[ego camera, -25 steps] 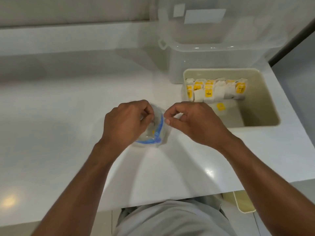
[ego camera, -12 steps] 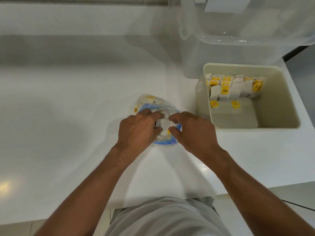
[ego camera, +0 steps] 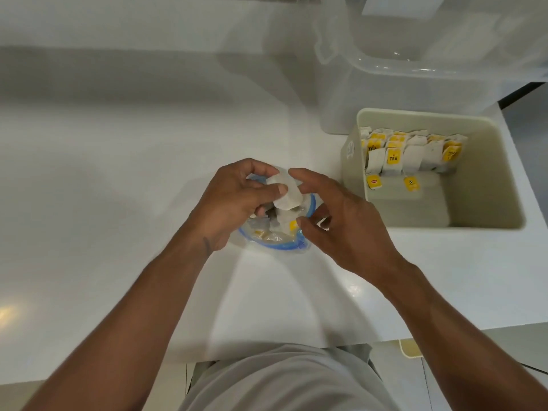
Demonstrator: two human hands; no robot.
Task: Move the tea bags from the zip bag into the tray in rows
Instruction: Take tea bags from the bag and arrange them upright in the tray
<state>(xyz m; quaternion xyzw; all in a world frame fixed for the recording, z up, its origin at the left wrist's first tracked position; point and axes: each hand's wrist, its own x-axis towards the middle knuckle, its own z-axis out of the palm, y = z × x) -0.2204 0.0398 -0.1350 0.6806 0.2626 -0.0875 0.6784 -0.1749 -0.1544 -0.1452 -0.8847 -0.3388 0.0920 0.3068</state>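
Note:
A clear zip bag [ego camera: 278, 243] with a blue zip rim lies open on the white counter, with tea bags showing inside. My left hand [ego camera: 234, 200] grips a small bunch of white tea bags [ego camera: 284, 192] just above the bag's mouth. My right hand [ego camera: 335, 221] hovers close beside them, fingers loosely curled, its fingertips near the bunch and the bag's rim. To the right stands the beige tray [ego camera: 504, 203]. A row of tea bags [ego camera: 412, 154] with yellow tags leans along its far wall.
A large clear plastic box [ego camera: 415, 72] stands behind the tray, at the counter's back right. The white counter [ego camera: 118, 173] stretches to the left. Its front edge runs just before my body, and the counter ends right of the tray.
My left hand has lifted a bunch of tea bags out of the zip bag. The right hand has come off the bag's rim. The view has tilted down and closer.

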